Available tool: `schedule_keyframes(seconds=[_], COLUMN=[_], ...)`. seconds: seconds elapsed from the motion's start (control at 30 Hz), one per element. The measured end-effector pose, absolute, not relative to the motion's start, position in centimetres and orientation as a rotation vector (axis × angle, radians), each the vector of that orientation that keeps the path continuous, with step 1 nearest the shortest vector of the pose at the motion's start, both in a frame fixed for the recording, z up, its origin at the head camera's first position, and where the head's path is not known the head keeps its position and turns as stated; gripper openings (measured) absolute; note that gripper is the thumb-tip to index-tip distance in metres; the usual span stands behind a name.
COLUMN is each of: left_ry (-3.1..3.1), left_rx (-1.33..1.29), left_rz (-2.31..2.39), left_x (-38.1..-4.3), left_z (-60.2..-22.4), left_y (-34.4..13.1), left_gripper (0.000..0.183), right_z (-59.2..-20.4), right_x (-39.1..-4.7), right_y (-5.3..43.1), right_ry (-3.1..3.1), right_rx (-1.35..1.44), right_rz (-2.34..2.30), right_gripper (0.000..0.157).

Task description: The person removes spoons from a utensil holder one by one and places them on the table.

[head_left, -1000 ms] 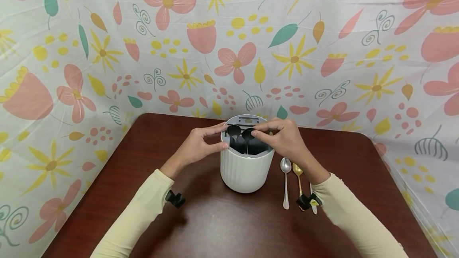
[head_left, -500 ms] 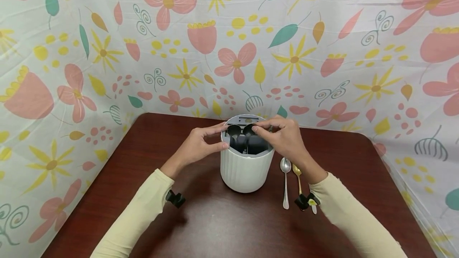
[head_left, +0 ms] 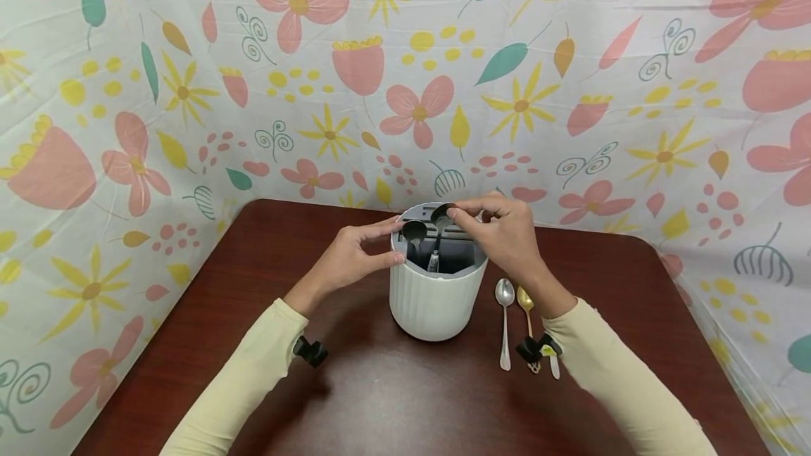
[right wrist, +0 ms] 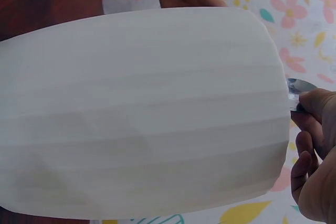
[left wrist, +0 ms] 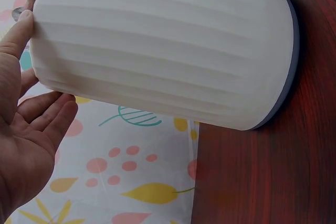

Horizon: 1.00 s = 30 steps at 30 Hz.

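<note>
A ribbed white utensil holder (head_left: 431, 308) with a grey divided top stands upright on the table. My left hand (head_left: 351, 255) steadies its left side, thumb and fingers at the rim. In the left wrist view, the thumb (left wrist: 20, 32) touches the rim edge. My right hand (head_left: 500, 231) pinches the bowl of a metal spoon (head_left: 440, 214) between thumb and fingers, over the holder's opening. The spoon's handle points down into a compartment, its lower end hidden. A second spoon (head_left: 415, 232) stands in the left compartment, bowl up. The held spoon (right wrist: 300, 84) looks silver in the right wrist view.
Right of the holder lie a silver spoon (head_left: 505, 292), a golden spoon (head_left: 524, 299) and another silver handle (head_left: 555, 367), partly hidden by the right wrist and its camera. A flowered cloth (head_left: 418, 90) hangs behind the brown table (head_left: 393, 400).
My right hand has lifted the pinched spoon up and slightly back, so more of its handle shows above the compartment. My left hand has stayed at the holder's rim.
</note>
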State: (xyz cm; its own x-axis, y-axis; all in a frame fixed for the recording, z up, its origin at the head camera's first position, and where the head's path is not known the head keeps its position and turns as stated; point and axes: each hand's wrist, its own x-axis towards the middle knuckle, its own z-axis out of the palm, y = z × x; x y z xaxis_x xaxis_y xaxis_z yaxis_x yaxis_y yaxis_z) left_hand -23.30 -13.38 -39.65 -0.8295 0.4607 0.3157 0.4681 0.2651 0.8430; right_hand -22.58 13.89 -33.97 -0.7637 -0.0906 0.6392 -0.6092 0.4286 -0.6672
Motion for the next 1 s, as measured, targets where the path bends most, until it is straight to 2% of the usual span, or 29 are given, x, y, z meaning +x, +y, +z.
schedule_keyframes(seconds=[0.2, 0.57, 1.0], left_ry=[-2.501, -2.502, -2.478], left_rx=[-0.893, -0.882, -0.921], left_rz=[-1.657, -1.662, -1.665], left_x=[-23.3, -23.3, -23.4], left_z=[-39.6, -39.3, -39.5], left_y=[-13.4, -13.2, -13.3], left_gripper=[0.059, 0.058, 0.057], right_z=[-31.8, -32.1, -29.4], right_x=[-21.3, -23.7, -24.6], right_y=[13.1, 14.1, 13.8], right_ry=[-2.112, -2.015, -1.884], right_rx=[0.629, 0.649, 0.668], right_rz=[1.334, 1.38, 1.383], right_gripper=[0.006, 0.006, 0.004])
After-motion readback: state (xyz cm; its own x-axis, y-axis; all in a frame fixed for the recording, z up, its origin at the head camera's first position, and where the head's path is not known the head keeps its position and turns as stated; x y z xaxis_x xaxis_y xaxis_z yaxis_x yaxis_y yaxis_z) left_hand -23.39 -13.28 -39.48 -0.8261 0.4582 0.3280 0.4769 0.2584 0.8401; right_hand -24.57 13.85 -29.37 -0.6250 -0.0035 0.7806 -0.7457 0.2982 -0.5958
